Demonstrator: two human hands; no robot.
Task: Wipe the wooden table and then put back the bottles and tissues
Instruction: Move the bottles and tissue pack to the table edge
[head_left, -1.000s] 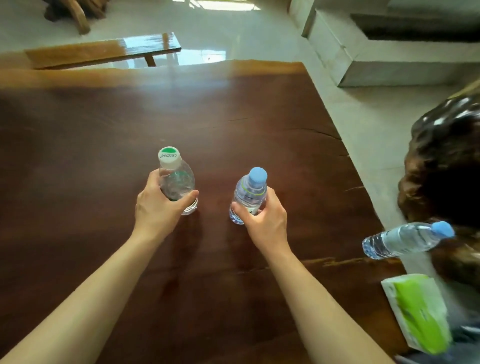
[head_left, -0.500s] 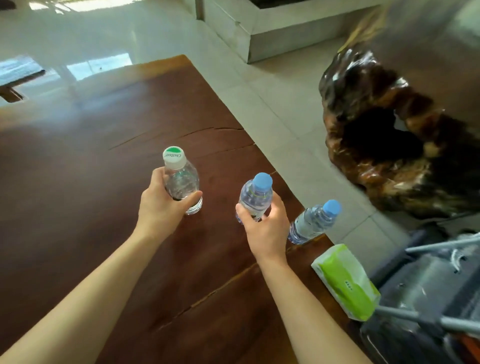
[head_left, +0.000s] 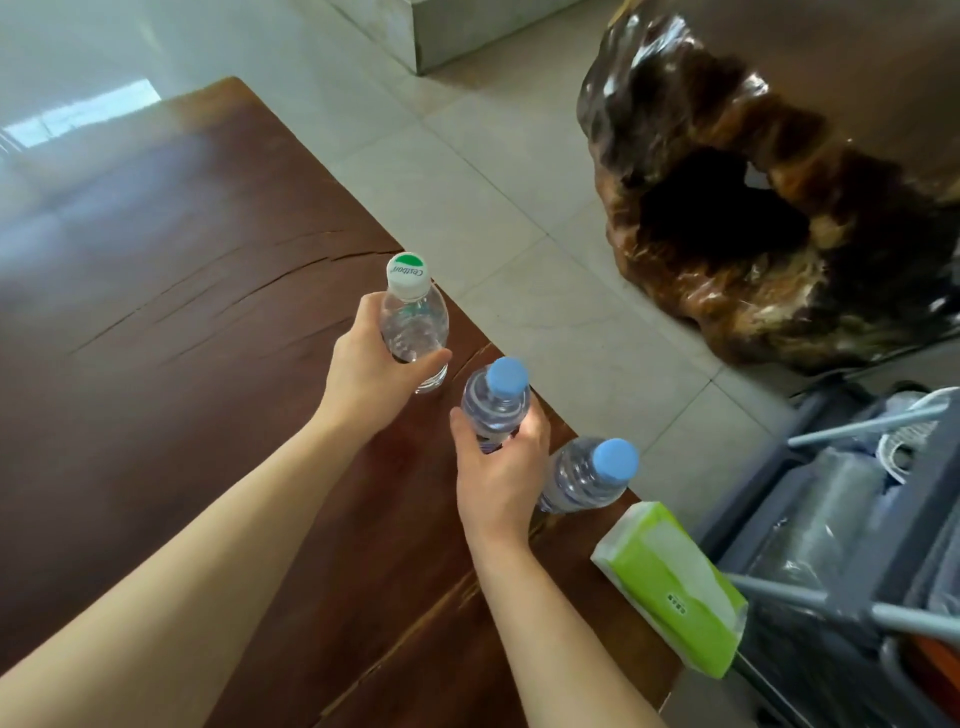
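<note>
My left hand (head_left: 371, 371) grips a clear bottle with a white and green cap (head_left: 413, 317), standing near the right edge of the dark wooden table (head_left: 171, 322). My right hand (head_left: 496, 473) holds a clear bottle with a blue cap (head_left: 496, 400) just to its right. A second blue-capped bottle (head_left: 587, 475) stands at the table's edge, beside my right hand. A green and white tissue pack (head_left: 670, 582) lies at the table's near right corner, partly over the edge.
A large dark, glossy wood-root piece (head_left: 753, 208) stands on the pale tiled floor (head_left: 519, 218) to the right. A grey cart (head_left: 852, 545) with metal rods and plastic-wrapped items sits at the lower right, close to the table corner.
Both hands have carried their bottles rightward, towards the table's right edge and the third bottle. My view has swung right, bringing the wood-root piece and cart into sight.
</note>
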